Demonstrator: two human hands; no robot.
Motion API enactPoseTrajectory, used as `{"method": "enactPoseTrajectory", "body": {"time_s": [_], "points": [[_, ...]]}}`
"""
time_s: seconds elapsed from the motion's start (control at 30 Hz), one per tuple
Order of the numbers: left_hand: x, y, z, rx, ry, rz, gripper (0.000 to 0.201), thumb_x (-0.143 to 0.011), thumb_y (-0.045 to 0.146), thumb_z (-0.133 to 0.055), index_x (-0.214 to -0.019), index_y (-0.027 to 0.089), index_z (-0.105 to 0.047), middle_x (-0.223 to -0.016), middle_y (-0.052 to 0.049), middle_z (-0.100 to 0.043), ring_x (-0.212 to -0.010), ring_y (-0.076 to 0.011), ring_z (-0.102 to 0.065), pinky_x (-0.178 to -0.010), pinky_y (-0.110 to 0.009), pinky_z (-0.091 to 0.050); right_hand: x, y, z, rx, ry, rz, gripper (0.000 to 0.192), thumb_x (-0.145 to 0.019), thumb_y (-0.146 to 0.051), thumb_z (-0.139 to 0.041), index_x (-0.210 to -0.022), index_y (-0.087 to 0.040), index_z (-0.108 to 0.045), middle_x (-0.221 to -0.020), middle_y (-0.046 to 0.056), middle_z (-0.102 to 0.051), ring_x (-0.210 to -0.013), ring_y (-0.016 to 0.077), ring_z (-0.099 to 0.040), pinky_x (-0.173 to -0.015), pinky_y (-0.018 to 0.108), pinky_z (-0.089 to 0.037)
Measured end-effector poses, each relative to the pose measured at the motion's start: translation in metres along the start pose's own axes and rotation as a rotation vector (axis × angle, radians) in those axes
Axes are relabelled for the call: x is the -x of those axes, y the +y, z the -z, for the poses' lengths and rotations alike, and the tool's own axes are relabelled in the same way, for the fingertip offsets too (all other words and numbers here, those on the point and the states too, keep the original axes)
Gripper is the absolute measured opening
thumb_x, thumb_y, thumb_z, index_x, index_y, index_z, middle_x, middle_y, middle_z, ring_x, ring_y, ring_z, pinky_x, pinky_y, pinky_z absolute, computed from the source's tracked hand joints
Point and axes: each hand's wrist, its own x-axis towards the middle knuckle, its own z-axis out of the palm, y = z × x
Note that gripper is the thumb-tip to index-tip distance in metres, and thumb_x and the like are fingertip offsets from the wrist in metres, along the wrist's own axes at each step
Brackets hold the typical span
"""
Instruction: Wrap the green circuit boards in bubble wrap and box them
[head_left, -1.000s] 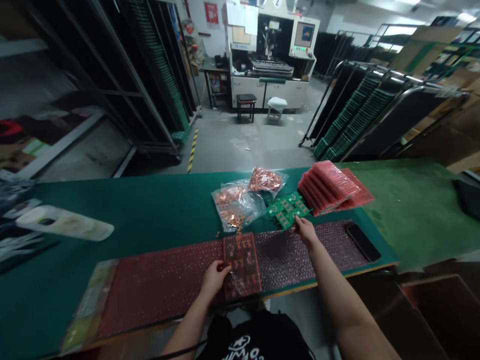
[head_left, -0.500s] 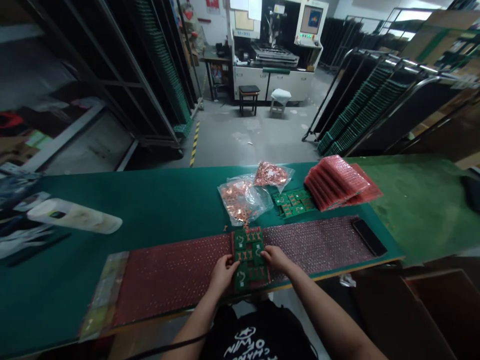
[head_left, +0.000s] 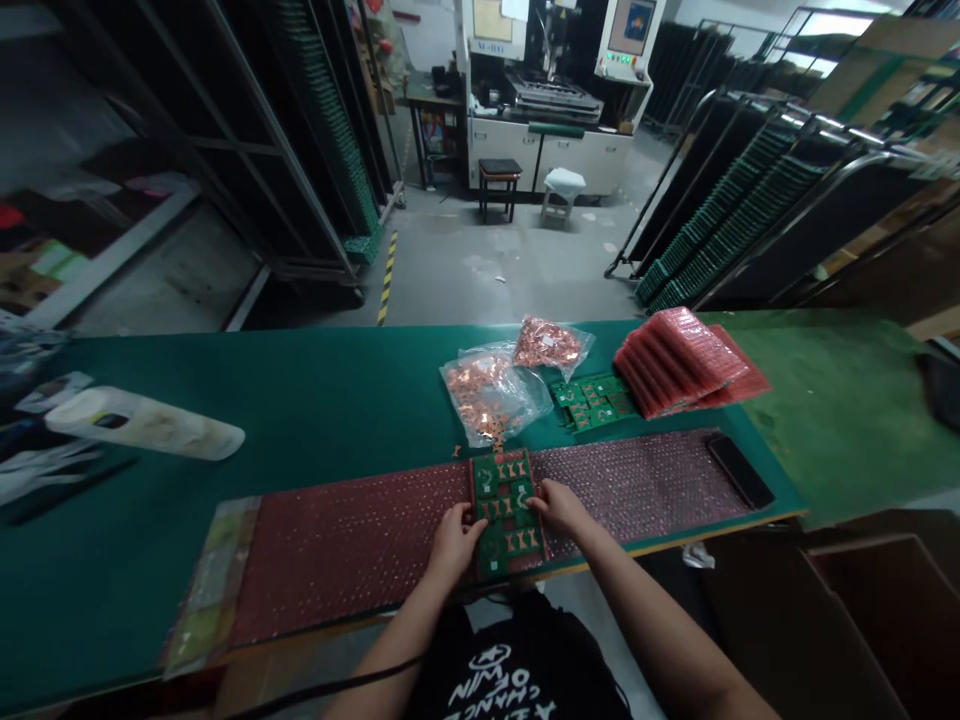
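Note:
A green circuit board panel point(head_left: 493, 531) with copper bow-tie-shaped pieces on it lies near the table's front edge, over red bubble wrap. At its left edge, my left hand point(head_left: 454, 540) is closed with thumb and fingers gripping the side. My right hand point(head_left: 559, 507) pinches the opposite edge, a little higher up. Just beyond the panel, a clear plastic bag point(head_left: 487, 395) of copper pieces lies with a few spilled at its mouth. Another bag point(head_left: 550, 343) of them is behind it. More green boards point(head_left: 596, 402) lie to the right of the bags.
Red bubble-wrap pouches point(head_left: 679, 360) are stacked at the back right. A phone point(head_left: 739, 470) lies on the long bubble-wrap sheet point(head_left: 352, 550). To the left are a whitish bottle point(head_left: 146, 423) lying on its side and white gloves point(head_left: 45, 465). Racks of boards point(head_left: 739, 205) stand beyond the table.
Copper pieces in the panel's lowest row, dim before, now show brightly. Both hands keep their places at the panel's edges. The whole view has shifted slightly.

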Motion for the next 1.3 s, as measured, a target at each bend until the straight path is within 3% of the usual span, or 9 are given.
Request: {"method": "enactPoseTrajectory", "body": {"time_s": [0.17, 0.37, 0.53, 0.7, 0.8, 0.9, 1.07, 1.17, 1.3], "points": [[0.012, 0.014, 0.001, -0.060, 0.028, -0.019, 0.038, -0.072, 0.022, -0.056, -0.109, 0.015, -0.046, -0.093, -0.005, -0.054, -0.074, -0.0159, -0.057, -0.074, -0.031, -0.048, 0.009, 0.004, -0.010, -0.267, -0.005, -0.081, 0.018, -0.078, -0.035, -0.054, -0.079, -0.017, -0.050, -0.068, 0.000, -0.056, -0.060, 0.0129, -0.053, -0.051, 0.021, -0.036], [0.021, 0.028, 0.019, -0.265, 0.005, -0.176, 0.024, -0.074, 0.014, -0.053, -0.096, 0.018, -0.058, -0.100, -0.007, -0.054, -0.098, -0.0196, -0.053, -0.089, -0.032, -0.041, 0.026, -0.027, -0.002, -0.746, -0.170, -0.066, 0.036, -0.062, -0.044, -0.065, -0.072, -0.019, -0.040, -0.059, -0.007, -0.043, -0.049, 0.0077, -0.042, -0.045, 0.019, -0.031], [0.010, 0.013, 0.058, 0.125, -0.240, -0.050, 0.025, -0.079, 0.026, -0.049, -0.094, 0.015, -0.065, -0.098, -0.008, -0.066, -0.096, -0.0204, -0.058, -0.090, -0.033, -0.042, 0.035, -0.098, -0.019, -0.411, -0.075, 0.028, 0.033, -0.062, -0.037, -0.067, -0.073, -0.019, -0.042, -0.063, -0.004, -0.047, -0.054, 0.0097, -0.044, -0.049, 0.022, -0.031], [0.004, -0.018, 0.100, 0.491, -0.326, 0.232, 0.069, -0.086, 0.059, -0.016, -0.104, 0.012, -0.063, -0.097, -0.011, -0.067, -0.093, -0.0210, -0.061, -0.081, -0.032, -0.048, 0.037, -0.167, -0.076, -0.049, 0.085, 0.030, 0.032, -0.066, -0.039, -0.067, -0.079, -0.019, -0.046, -0.074, 0.003, -0.059, -0.067, 0.0169, -0.053, -0.055, 0.025, -0.031], [0.005, -0.027, 0.115, 0.274, -0.265, 0.136, 0.071, -0.086, 0.058, -0.013, -0.096, 0.012, -0.065, -0.092, -0.012, -0.067, -0.094, -0.0221, -0.061, -0.083, -0.031, -0.046, 0.034, -0.186, -0.108, 0.030, 0.058, 0.042, 0.030, -0.070, -0.032, -0.064, -0.090, -0.018, -0.047, -0.082, 0.007, -0.062, -0.073, 0.0205, -0.057, -0.059, 0.026, -0.033], [0.008, -0.026, 0.122, -0.107, -0.151, 0.031, 0.051, -0.085, 0.048, -0.034, -0.090, 0.009, -0.065, -0.095, -0.016, -0.063, -0.098, -0.0269, -0.058, -0.088, -0.035, -0.042, 0.031, -0.179, -0.121, -0.034, 0.028, 0.119, 0.018, -0.071, -0.022, -0.058, -0.086, -0.019, -0.048, -0.081, 0.004, -0.061, -0.075, 0.0185, -0.057, -0.064, 0.026, -0.037], [0.017, -0.018, 0.127, -0.436, 0.005, -0.055, 0.047, -0.083, 0.031, -0.047, -0.124, 0.008, -0.046, -0.116, -0.019, -0.051, -0.106, -0.0265, -0.053, -0.087, -0.033, -0.040, 0.028, -0.133, -0.107, -0.265, 0.352, -0.016, 0.017, -0.071, -0.020, -0.053, -0.087, -0.019, -0.049, -0.096, 0.008, -0.055, -0.094, 0.0207, -0.052, -0.084, 0.031, -0.040], [0.019, -0.020, 0.129, -0.427, -0.077, -0.047, 0.046, -0.082, 0.026, -0.051, -0.123, 0.007, -0.045, -0.115, -0.017, -0.052, -0.108, -0.0240, -0.051, -0.091, -0.029, -0.038, 0.025, -0.119, -0.103, -0.497, 0.243, -0.235, 0.014, -0.069, -0.022, -0.056, -0.079, -0.018, -0.048, -0.084, 0.007, -0.057, -0.087, 0.0217, -0.055, -0.079, 0.032, -0.043], [0.021, -0.029, 0.129, -0.370, -0.026, -0.104, 0.048, -0.081, 0.019, -0.050, -0.127, 0.011, -0.041, -0.119, -0.013, -0.050, -0.113, -0.0224, -0.048, -0.094, -0.029, -0.036, 0.026, -0.126, -0.108, -0.602, 0.123, -0.265, 0.017, -0.071, -0.031, -0.057, -0.073, -0.017, -0.048, -0.071, 0.002, -0.056, -0.070, 0.0166, -0.057, -0.066, 0.027, -0.046]]}}
